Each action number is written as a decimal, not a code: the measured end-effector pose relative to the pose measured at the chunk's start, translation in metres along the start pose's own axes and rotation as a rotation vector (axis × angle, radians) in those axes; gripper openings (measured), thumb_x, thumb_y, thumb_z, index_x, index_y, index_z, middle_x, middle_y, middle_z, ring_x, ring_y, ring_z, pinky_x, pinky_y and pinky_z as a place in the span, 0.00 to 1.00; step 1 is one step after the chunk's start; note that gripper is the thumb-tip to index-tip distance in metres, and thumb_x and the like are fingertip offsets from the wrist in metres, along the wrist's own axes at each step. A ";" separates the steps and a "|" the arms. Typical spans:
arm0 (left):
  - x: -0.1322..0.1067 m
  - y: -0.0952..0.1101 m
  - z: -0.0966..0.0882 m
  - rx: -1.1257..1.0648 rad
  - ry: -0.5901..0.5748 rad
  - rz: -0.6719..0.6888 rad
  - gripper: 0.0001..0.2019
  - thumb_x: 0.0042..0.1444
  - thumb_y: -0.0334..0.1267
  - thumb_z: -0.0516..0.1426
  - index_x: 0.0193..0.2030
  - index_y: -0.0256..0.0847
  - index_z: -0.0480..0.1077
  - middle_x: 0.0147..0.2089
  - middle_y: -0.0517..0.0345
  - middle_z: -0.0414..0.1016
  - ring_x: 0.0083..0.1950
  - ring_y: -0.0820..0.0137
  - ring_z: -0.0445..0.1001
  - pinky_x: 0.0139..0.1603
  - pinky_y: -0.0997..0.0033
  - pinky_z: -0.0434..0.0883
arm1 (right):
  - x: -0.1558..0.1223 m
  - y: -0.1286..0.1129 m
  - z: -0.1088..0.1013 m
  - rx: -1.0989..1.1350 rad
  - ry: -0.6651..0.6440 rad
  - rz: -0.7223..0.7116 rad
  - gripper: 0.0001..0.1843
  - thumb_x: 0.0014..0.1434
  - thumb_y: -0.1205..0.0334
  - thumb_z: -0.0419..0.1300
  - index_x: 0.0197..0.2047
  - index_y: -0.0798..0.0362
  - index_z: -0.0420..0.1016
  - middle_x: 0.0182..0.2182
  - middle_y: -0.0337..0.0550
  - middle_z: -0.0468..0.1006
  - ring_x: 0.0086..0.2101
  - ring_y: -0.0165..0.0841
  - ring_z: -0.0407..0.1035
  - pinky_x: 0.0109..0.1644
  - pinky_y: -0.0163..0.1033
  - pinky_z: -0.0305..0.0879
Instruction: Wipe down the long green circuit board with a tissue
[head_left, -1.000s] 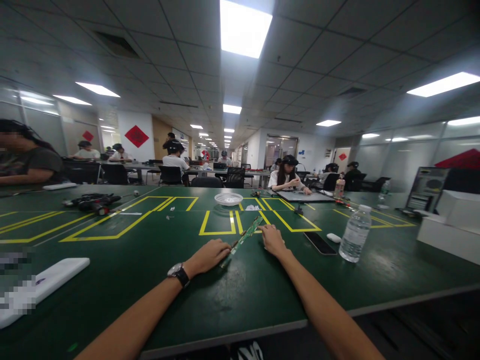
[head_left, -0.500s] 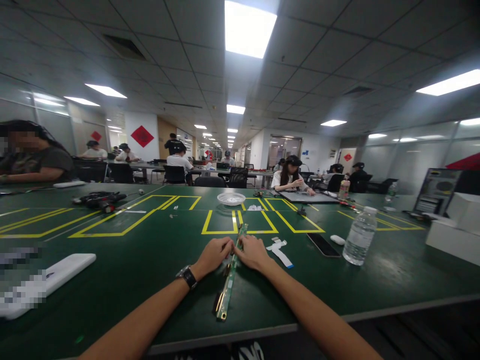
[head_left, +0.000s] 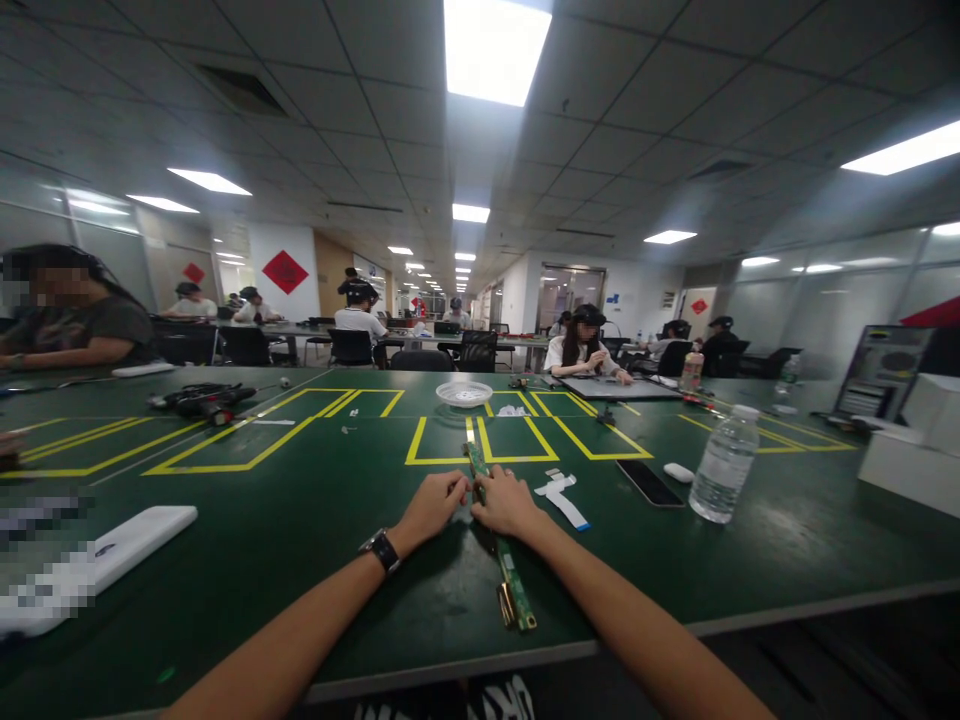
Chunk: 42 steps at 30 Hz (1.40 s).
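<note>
A long narrow green circuit strip point(head_left: 512, 585) lies on the green table point(head_left: 300, 530), running from the near edge away toward the yellow marked boxes. My left hand point(head_left: 431, 505), with a watch on its wrist, and my right hand point(head_left: 504, 503) meet over the strip's middle. Both hands have curled fingers that pinch or press the strip. The part of the strip under my fingers is hidden. A white ribbon cable point(head_left: 561, 497) with a blue tip lies just right of my right hand.
A black phone point(head_left: 649, 483), a small white piece point(head_left: 679, 472) and a water bottle point(head_left: 722, 465) sit to the right. A white bowl point(head_left: 463, 393) stands farther back, a white pad point(head_left: 135, 545) at near left, white boxes point(head_left: 911, 450) at far right. Other people sit at tables around.
The strip has swung round from slanting right to pointing at me, its near end now angled right. My right hand moved left to join the left; the ribbon cable it covered now shows.
</note>
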<state>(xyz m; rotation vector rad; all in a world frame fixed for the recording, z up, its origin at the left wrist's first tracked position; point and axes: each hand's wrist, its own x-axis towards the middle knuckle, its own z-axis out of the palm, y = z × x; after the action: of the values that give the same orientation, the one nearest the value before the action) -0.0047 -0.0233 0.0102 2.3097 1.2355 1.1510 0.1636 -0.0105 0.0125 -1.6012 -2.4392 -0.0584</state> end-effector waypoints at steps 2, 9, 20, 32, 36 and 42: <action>0.000 0.000 0.000 0.005 -0.009 -0.002 0.19 0.61 0.42 0.44 0.27 0.39 0.69 0.27 0.58 0.74 0.29 0.70 0.70 0.34 0.74 0.60 | -0.001 -0.001 0.000 -0.009 0.007 -0.007 0.22 0.56 0.47 0.51 0.50 0.48 0.69 0.47 0.51 0.66 0.48 0.47 0.61 0.46 0.52 0.60; 0.001 -0.003 0.001 -0.027 -0.010 -0.038 0.19 0.62 0.43 0.44 0.29 0.38 0.71 0.28 0.58 0.74 0.31 0.69 0.71 0.35 0.74 0.61 | -0.002 -0.003 -0.001 -0.029 0.037 -0.013 0.18 0.60 0.59 0.48 0.52 0.49 0.66 0.46 0.52 0.68 0.46 0.43 0.64 0.44 0.45 0.62; 0.012 -0.030 0.010 -0.892 0.067 -0.635 0.13 0.57 0.41 0.55 0.44 0.34 0.65 0.37 0.50 0.74 0.25 0.76 0.70 0.23 0.78 0.67 | 0.005 0.000 -0.014 0.144 0.154 -0.124 0.25 0.56 0.70 0.51 0.57 0.50 0.63 0.43 0.46 0.76 0.43 0.36 0.69 0.44 0.35 0.59; 0.011 -0.026 0.001 -1.075 0.302 -0.658 0.06 0.56 0.36 0.57 0.34 0.36 0.65 0.26 0.59 0.72 0.20 0.77 0.69 0.23 0.77 0.70 | 0.004 0.024 -0.037 0.065 0.261 -0.068 0.19 0.63 0.55 0.48 0.50 0.54 0.72 0.43 0.53 0.75 0.46 0.39 0.66 0.51 0.41 0.56; 0.009 -0.020 -0.001 -1.058 0.258 -0.660 0.06 0.55 0.38 0.58 0.34 0.37 0.66 0.19 0.66 0.66 0.16 0.78 0.65 0.22 0.77 0.70 | 0.006 0.084 -0.028 -0.095 0.099 0.450 0.22 0.60 0.52 0.52 0.48 0.60 0.74 0.49 0.62 0.69 0.52 0.49 0.60 0.50 0.50 0.58; 0.008 -0.019 0.004 -1.048 0.187 -0.592 0.10 0.52 0.41 0.61 0.35 0.38 0.67 0.18 0.67 0.64 0.15 0.78 0.64 0.19 0.78 0.67 | 0.005 0.101 -0.010 -0.093 0.005 0.425 0.18 0.59 0.63 0.51 0.49 0.60 0.73 0.50 0.63 0.68 0.51 0.48 0.61 0.48 0.48 0.61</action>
<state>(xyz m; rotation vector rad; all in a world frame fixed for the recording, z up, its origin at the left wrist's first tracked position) -0.0098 -0.0048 0.0010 1.0116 0.9095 1.3286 0.2554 0.0329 0.0141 -2.1191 -2.0662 -0.1057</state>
